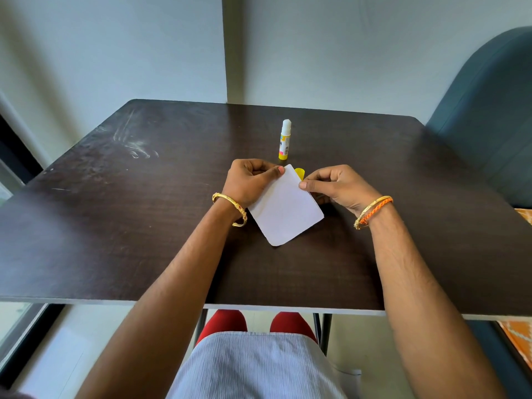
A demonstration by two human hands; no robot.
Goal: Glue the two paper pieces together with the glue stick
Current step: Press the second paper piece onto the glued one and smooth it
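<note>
Above table (144, 226): left hand (250, 180), right hand (334, 185) pinch paper (285, 208) edges.

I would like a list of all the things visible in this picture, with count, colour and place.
paper: white, table centre, pinched by both hands; whether one sheet or two cannot be told
glue stick: one, yellow and white, uncapped, upright behind the paper
cap: one, yellow, behind the paper
table: one, dark brown
chair: one, dark teal, right
bangles: gold, on both wrists
left hand: pinches the paper's top edge
right hand: pinches its right edge
</note>
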